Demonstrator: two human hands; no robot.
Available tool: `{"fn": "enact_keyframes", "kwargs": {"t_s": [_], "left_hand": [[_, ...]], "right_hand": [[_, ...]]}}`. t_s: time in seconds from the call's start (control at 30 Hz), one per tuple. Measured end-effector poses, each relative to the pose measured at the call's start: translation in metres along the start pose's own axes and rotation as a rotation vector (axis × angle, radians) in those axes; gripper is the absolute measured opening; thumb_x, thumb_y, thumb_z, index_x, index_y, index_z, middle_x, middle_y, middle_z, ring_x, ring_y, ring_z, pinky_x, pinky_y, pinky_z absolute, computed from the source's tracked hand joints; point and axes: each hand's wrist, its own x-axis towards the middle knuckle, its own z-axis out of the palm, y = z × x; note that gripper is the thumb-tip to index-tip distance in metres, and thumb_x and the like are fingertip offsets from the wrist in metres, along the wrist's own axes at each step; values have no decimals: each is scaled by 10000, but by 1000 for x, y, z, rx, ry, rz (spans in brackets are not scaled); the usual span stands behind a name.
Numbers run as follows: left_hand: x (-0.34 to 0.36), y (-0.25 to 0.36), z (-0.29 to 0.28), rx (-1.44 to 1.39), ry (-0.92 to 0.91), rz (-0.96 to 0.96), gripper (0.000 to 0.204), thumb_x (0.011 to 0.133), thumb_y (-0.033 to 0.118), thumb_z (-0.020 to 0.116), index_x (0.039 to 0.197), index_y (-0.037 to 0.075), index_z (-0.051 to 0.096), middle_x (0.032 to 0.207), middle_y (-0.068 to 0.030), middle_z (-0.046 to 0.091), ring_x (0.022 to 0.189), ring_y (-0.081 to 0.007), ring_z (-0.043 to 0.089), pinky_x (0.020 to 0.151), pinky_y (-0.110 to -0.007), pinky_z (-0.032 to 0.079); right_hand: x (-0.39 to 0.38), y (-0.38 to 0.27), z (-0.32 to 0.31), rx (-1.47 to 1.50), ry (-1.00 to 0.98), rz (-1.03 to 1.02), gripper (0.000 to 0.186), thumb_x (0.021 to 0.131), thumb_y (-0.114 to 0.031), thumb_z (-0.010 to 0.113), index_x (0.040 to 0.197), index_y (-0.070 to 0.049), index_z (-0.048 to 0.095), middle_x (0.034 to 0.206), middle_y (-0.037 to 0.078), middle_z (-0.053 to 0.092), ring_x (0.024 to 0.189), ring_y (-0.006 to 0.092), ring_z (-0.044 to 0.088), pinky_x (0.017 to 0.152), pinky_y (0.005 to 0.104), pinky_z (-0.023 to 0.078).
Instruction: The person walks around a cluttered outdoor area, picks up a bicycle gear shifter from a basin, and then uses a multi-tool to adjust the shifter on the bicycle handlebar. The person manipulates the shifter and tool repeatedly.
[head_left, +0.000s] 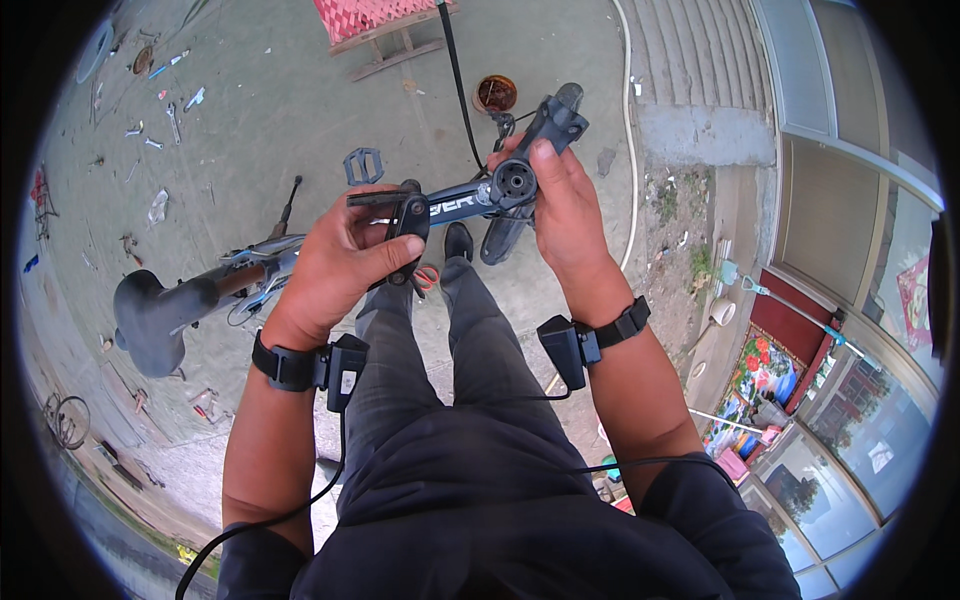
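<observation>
My left hand is closed around a black folding multi-tool, thumb on its side plate. A dark bar of the tool sticks out toward my fingers. My right hand grips the front end of a bicycle, its thumb beside the round black head-tube top. Bulky black parts extend from both sides of that end; I cannot make out their kind. The dark blue frame tube with white lettering runs left beneath the multi-tool. The black saddle sits at the bicycle's left end.
A black pedal shows beyond my left hand. A rusty can stands farther off. Wrenches and small parts lie scattered at the far left. A pink-topped wooden stool is at the back. Glazed doors line the right.
</observation>
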Motion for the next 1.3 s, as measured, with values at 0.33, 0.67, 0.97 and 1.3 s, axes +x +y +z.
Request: {"fn": "enact_keyframes", "kwargs": {"t_s": [0.33, 0.67, 0.97, 1.3], "left_hand": [[29, 6, -18, 55, -123, 20, 631, 887, 116, 794, 1396, -18, 445, 1271, -175, 634, 1127, -202, 636, 957, -339, 531], [55, 7, -29, 50, -269, 11, 513, 935, 75, 697, 1372, 12, 434, 1174, -120, 652, 1081, -156, 616, 928, -300, 504], [66, 14, -30, 172, -332, -10, 488, 947, 106, 671, 1366, 8, 441, 1092, -98, 669, 1018, -132, 623, 868, -284, 496], [109, 33, -35, 309, -469, -63, 540, 936, 245, 716, 1346, -45, 516, 1006, -120, 695, 878, -129, 646, 759, -263, 504]], "right_hand": [[0, -6, -8, -7, -50, 24, 462, 1052, -414, 544, 1237, 7, 586, 1097, 154, 688, 1125, 264, 652, 1014, 412, 488], [2, -5, -17, -87, -162, -20, 508, 1066, -452, 474, 1267, 5, 566, 1093, 162, 683, 1198, 325, 610, 1090, 474, 421], [1, -6, -17, -96, -171, -17, 551, 1055, -488, 477, 1261, 16, 565, 1096, 167, 670, 1201, 336, 604, 1107, 480, 400], [1, -6, -17, -106, -172, -5, 592, 1031, -524, 510, 1272, 13, 562, 1092, 170, 671, 1196, 329, 606, 1108, 477, 399]]}}
